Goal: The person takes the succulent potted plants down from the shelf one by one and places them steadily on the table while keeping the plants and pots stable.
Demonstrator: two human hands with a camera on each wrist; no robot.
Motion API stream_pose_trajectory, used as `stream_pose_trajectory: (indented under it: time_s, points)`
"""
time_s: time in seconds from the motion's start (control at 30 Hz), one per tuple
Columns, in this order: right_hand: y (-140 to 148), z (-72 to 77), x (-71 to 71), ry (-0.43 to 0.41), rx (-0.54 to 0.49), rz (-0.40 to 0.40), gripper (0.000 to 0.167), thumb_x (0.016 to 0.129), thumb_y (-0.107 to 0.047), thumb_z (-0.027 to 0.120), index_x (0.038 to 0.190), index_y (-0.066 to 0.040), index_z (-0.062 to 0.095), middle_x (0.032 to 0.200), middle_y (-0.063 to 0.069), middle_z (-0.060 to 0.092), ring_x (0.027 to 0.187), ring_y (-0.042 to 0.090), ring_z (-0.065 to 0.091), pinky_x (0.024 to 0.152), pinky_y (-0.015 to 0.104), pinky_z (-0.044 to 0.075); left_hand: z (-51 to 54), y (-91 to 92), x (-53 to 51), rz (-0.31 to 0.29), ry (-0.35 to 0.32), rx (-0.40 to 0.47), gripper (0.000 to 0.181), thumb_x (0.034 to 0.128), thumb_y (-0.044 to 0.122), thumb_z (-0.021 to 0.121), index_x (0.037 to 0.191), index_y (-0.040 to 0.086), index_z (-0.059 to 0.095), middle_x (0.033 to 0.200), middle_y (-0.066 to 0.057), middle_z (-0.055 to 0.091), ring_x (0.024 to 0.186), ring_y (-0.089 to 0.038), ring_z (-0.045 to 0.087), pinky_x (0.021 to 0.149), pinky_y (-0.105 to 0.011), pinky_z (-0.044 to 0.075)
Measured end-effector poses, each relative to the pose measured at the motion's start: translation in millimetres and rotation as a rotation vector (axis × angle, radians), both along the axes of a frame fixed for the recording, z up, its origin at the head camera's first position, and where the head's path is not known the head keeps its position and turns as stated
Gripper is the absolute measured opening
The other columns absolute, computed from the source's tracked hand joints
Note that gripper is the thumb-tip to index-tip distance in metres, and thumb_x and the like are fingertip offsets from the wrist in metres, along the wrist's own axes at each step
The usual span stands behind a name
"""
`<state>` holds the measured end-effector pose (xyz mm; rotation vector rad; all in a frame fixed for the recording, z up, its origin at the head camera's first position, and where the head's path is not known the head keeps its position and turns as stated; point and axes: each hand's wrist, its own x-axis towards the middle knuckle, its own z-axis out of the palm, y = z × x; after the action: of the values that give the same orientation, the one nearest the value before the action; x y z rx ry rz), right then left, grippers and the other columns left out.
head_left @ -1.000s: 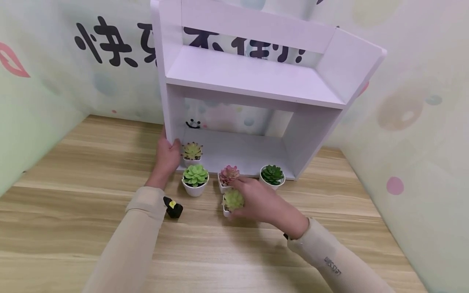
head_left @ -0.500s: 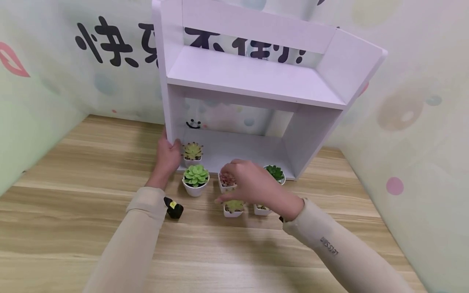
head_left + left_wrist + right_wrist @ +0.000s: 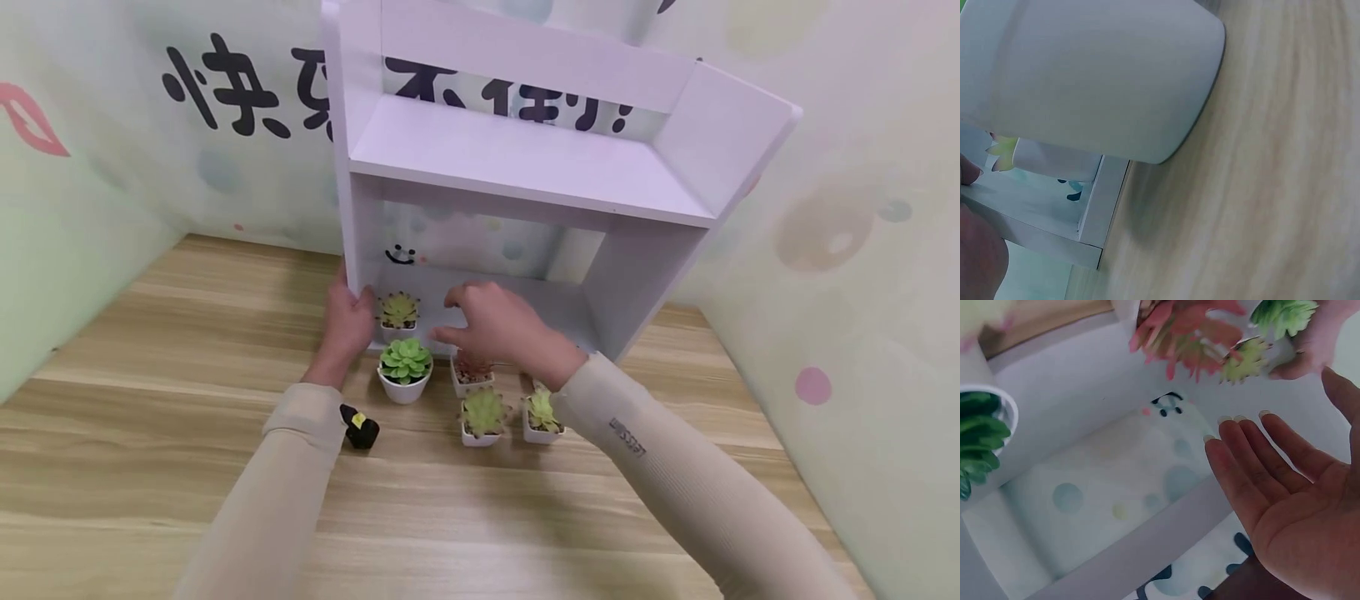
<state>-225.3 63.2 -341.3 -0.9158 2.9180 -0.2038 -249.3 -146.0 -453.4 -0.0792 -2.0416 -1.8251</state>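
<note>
My left hand grips the left side panel of a white two-tier shelf, thumb on its front edge. My right hand is held in front of the lower compartment, fingers extended and holding nothing. Below it stands a pink succulent in a white pot, partly covered. A yellow-green succulent stands at the lower tier's left end, beside my left thumb. Just in front is a bright green succulent in a round pot. The right wrist view shows a dark green succulent, which my right arm hides in the head view.
Two more potted succulents stand nearer on the wooden table: a pale green one and a light green one. A small black object with a yellow mark lies by my left sleeve. Patterned walls enclose the table.
My right hand has lifted off the pale green succulent and moved forward, over the pink one, to the lower compartment. The left hand keeps its hold on the shelf.
</note>
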Motion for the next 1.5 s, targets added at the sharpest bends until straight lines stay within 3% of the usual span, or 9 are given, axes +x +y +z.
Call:
stream_pose_trajectory:
  time_s: [0.33, 0.9, 1.17, 1.3, 1.5]
  points:
    - [-14, -8.2, -35.4, -0.095, 0.006, 0.001, 0.068, 0.089, -0.040, 0.077, 0.143, -0.005, 0.055, 0.140, 0.010, 0.062, 0.126, 0.025, 0.061, 0.106, 0.039, 0.052, -2.0, 1.9, -3.3, -0.010, 0.015, 0.011, 0.063, 0.1004, -0.001, 0.039, 0.160, 0.009, 0.024, 0.156, -0.025, 0.040, 0.146, -0.042, 0.038, 0.122, -0.060, 0.030]
    - [-37, -29.6, -63.8, -0.209, 0.061, 0.065, 0.080, 0.088, -0.038, 0.077, 0.151, -0.003, 0.044, 0.152, 0.013, 0.052, 0.140, 0.028, 0.050, 0.117, 0.037, 0.043, -3.5, 8.8, -4.1, -0.007, 0.003, 0.015, 0.061, 0.1007, 0.000, 0.041, 0.159, 0.010, 0.026, 0.154, -0.026, 0.043, 0.144, -0.042, 0.042, 0.122, -0.058, 0.032]
    - [-48, -35.3, -64.6, -0.201, 0.093, 0.094, 0.055, 0.092, -0.033, 0.075, 0.134, -0.001, 0.060, 0.125, 0.011, 0.068, 0.112, 0.023, 0.063, 0.099, 0.036, 0.053, -4.2, 6.7, -6.0, 0.004, 0.000, 0.012, 0.062, 0.1004, -0.002, 0.040, 0.159, 0.009, 0.025, 0.153, -0.026, 0.043, 0.144, -0.041, 0.041, 0.123, -0.057, 0.031]
    - [-49, -38.3, -66.4, -0.198, 0.074, 0.083, 0.046, 0.093, -0.032, 0.074, 0.126, -0.003, 0.063, 0.117, 0.010, 0.069, 0.104, 0.021, 0.062, 0.094, 0.035, 0.053, -3.8, 3.7, -4.3, 0.016, -0.001, -0.004, 0.061, 0.1007, -0.002, 0.040, 0.159, 0.009, 0.026, 0.153, -0.026, 0.044, 0.144, -0.040, 0.041, 0.123, -0.057, 0.031]
    - [-38, -36.7, -67.5, -0.116, 0.023, 0.097, 0.034, 0.093, -0.031, 0.073, 0.110, -0.003, 0.066, 0.101, 0.009, 0.069, 0.089, 0.020, 0.059, 0.082, 0.034, 0.051, -4.2, 1.6, -2.9, 0.036, 0.003, -0.013, 0.061, 0.1003, -0.001, 0.041, 0.159, 0.008, 0.027, 0.152, -0.026, 0.045, 0.142, -0.042, 0.044, 0.119, -0.059, 0.037]
